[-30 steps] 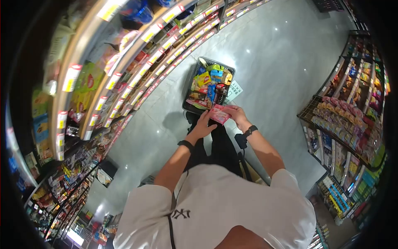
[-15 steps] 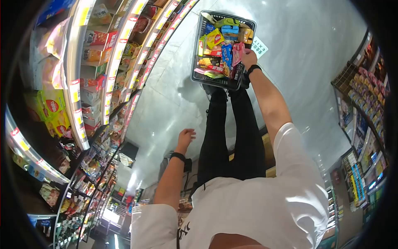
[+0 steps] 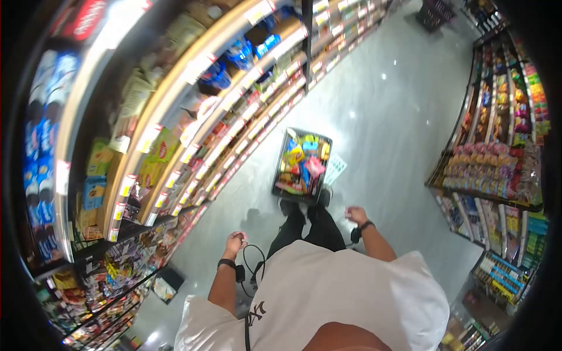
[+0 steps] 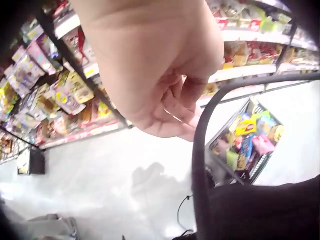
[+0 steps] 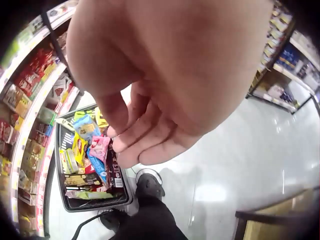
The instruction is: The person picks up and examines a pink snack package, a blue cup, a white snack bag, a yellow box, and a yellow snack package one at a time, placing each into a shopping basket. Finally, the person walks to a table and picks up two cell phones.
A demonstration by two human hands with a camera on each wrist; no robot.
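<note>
A dark shopping basket point(image 5: 95, 204) full of snack packs stands on the floor in front of the person's feet. On top of the load lies a pink package point(image 3: 315, 167), among blue packs and a yellow bag point(image 5: 79, 148). The left hand point(image 3: 235, 243) hangs low beside the body, fingers loosely curled with nothing in them. The right hand point(image 3: 355, 215) is off to the other side, likewise empty and loosely bent. Both hands are apart from the basket; in the right wrist view the right fingertips overlap its edge.
Tall shelves point(image 3: 193, 70) of packaged snacks line the left side. Racks point(image 3: 480, 167) of hanging packs stand on the right. A floor sign point(image 3: 335, 168) lies beside the basket, and another dark basket point(image 3: 436, 16) is farther off. A black cable point(image 4: 200, 150) loops near the left hand.
Both hands held the pink package near the basket; then the right hand laid it among the packs and let go. Now both hands are drawn back to the body's sides.
</note>
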